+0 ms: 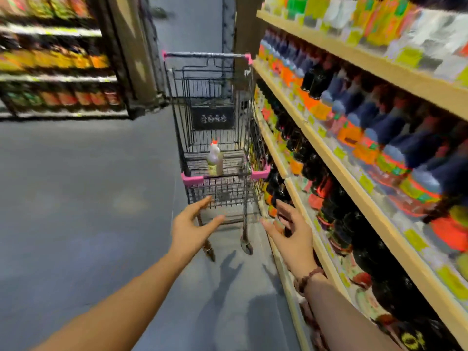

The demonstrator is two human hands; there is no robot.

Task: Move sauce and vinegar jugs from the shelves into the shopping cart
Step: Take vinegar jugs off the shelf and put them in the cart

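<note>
A black wire shopping cart with pink corner guards stands in the aisle ahead, close against the shelves on the right. One pale jug with a red cap stands upright inside its basket. Dark sauce jugs with orange and red labels fill the right-hand shelves. My left hand reaches forward with fingers spread, just short of the cart's near end, holding nothing. My right hand is stretched out with spread fingers in front of the lower shelf, beside the dark jugs, and is empty. The picture is blurred.
Wooden shelves run along the right, stacked with jugs and yellow price tags. Another shelving unit of goods stands at the far left across grey floor. A pillar rises behind the cart.
</note>
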